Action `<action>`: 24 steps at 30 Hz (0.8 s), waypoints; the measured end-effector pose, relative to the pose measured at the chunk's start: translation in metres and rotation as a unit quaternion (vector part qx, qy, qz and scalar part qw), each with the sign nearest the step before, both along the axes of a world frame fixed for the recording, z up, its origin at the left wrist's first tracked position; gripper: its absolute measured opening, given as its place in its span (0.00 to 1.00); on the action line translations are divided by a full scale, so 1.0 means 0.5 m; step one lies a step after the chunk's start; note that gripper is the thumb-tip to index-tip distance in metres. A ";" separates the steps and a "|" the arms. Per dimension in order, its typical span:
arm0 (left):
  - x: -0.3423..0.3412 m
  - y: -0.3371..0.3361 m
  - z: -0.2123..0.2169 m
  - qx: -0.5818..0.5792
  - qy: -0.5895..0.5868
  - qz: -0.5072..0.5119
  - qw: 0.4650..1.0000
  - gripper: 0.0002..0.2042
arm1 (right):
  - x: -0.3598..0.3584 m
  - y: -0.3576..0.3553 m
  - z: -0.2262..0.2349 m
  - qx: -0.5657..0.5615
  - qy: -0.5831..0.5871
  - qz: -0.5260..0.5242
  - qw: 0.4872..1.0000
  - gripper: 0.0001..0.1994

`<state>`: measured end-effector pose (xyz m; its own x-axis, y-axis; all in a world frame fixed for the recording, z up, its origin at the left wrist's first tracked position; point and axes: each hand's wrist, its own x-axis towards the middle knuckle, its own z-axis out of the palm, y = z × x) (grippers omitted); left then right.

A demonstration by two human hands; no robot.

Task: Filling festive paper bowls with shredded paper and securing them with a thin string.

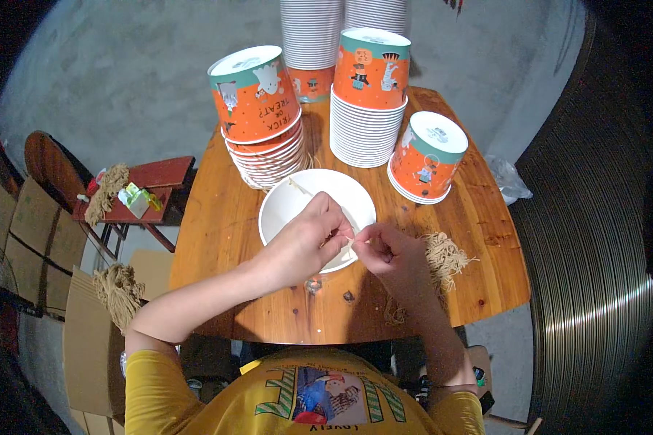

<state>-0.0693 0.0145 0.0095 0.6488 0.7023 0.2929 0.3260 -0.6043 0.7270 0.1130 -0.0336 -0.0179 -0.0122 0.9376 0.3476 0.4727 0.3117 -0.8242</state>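
two hands of mine meet over the near right side of the white tub (279, 214), which sits mouth up on the wooden table (218, 232), and between them is a pale strand (349, 238). my left hand (315, 230) has thumb and forefinger pressed together on it, and my right hand (386, 250) pinches it just beside, the tips nearly meeting; that one lies in shade, so i can't tell how its other fingers are folded. the strand looks thin and next to weightless — soft and limp, so i judge it answers to a pull and never to a push. it should be a little rough rather than slippery, like the tan twine bundle (448, 257) to the right of my right hand, and that should give bare skin enough bite. best hold, i'd say, is close to the end with the pads of thumb and forefinger, since a longer tail would flop about and might fray. the tub seems light and thin-walled, likely paper; its rim should be the stiffest part, so i'd steady it there and not squeeze the side, which could crease — a careless knock might slide it, too. beyond it stand stacked orange tubs (374, 61), well apart from my fingertips.
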 end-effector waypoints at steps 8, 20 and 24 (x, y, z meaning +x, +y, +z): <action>0.004 -0.003 -0.013 0.115 0.006 0.004 0.993 0.05 | -0.012 0.000 0.001 0.014 -0.006 -0.024 1.000 0.04; 0.011 -0.018 -0.015 0.046 -0.015 0.069 0.996 0.03 | -0.013 0.002 -0.006 0.041 -0.045 -0.029 0.998 0.05; 0.009 -0.015 -0.022 -0.022 -0.038 0.073 0.996 0.03 | -0.018 0.001 -0.008 0.047 -0.022 -0.036 0.998 0.04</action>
